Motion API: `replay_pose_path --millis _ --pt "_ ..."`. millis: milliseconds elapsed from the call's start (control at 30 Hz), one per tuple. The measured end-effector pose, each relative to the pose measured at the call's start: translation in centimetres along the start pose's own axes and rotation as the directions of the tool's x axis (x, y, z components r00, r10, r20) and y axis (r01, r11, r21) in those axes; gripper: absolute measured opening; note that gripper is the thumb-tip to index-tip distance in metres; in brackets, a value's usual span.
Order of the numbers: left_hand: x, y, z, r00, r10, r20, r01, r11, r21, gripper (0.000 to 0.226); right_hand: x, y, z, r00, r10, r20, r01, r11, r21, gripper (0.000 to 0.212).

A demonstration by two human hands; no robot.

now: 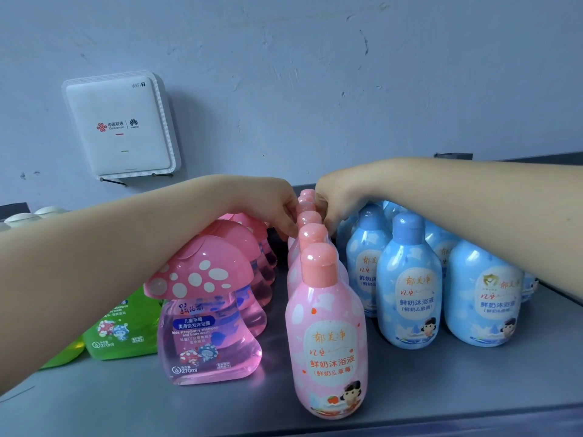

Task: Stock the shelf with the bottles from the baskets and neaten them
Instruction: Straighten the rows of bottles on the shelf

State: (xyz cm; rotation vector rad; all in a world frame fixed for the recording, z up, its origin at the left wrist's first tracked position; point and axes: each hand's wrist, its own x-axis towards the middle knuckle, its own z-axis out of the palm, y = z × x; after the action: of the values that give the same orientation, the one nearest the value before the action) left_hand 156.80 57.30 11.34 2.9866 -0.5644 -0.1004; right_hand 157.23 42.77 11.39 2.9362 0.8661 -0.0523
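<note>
Head view: left hand [277, 205] and right hand [339, 200], fingers curled, pinch rear pink bottles [307, 205] on shelf [473, 383].

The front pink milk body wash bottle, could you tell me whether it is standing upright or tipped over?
Upright: the front pink milk body wash bottle stands on its base on the shelf, cap uppermost.

Rear pink bottles [305, 205] mostly hidden behind front ones and both hands. Green bottles [121, 326] half covered by left forearm. Fingertip contact unclear.
</note>
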Motion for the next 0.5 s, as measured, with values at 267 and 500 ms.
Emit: replay_pose_path --millis 267,500 --pt "-0.6 -0.2 -1.1 0.999 -0.026 0.027 0.027 1.0 -0.013 0.009 -0.2 0.4 -0.6 1.0 0.005 0.006 -0.004 1.0 -0.012 0.022" --pt "-0.9 -1.2 -4.1 0.989 -0.095 -0.113 0.087 0.993 -0.076 0.023 0.4 2.4 -2.4 0.995 0.043 -0.089 -0.044 0.999 0.002 0.032"
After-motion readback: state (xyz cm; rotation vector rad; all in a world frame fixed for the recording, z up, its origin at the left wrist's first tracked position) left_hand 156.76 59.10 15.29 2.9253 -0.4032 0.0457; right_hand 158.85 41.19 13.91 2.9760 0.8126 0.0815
